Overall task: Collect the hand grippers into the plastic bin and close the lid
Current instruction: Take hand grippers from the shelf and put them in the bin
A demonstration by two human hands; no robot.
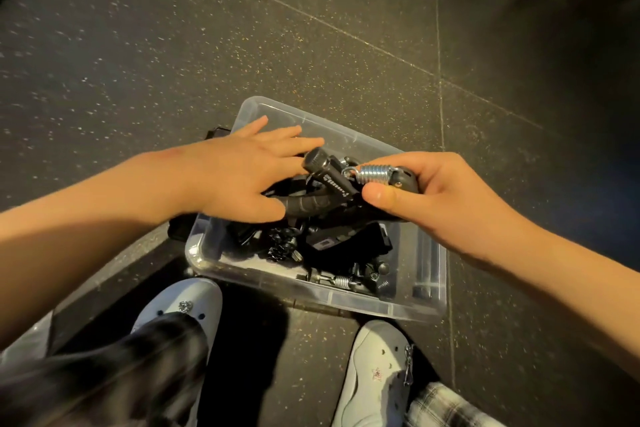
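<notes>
The gripper (332, 180), black-handled with a bright steel spring across its top, hangs just above the open bin (429, 288), over the heap (332, 246) of other black grippers already lying inside. The right hand (433, 191) is closed around its spring end, thumb pressed against the near handle and fingers curled over the far side, wrist bent inward from the right. The left hand (239, 177) lies flat and open over the bin's left part, palm down, fingers spread toward the far wall and thumb touching a curved black handle in the heap; it grips nothing. A dark object (216, 133) shows on the floor (173, 45) just beyond the bin's left wall (whether it is another gripper or something else I cannot tell), and no lid is in view. The main risk, as I judge it, is the heap itself: the pieces lie crossed and piled high toward the middle, so a gripper dropped on top could stand proud of the rim and keep the lid from seating. Springs and handles could also hook one another, and a careless release might pinch the left fingers lying below. The person's pale shoes (187, 308) stand just beside the bin's near wall, close enough to nudge it.
</notes>
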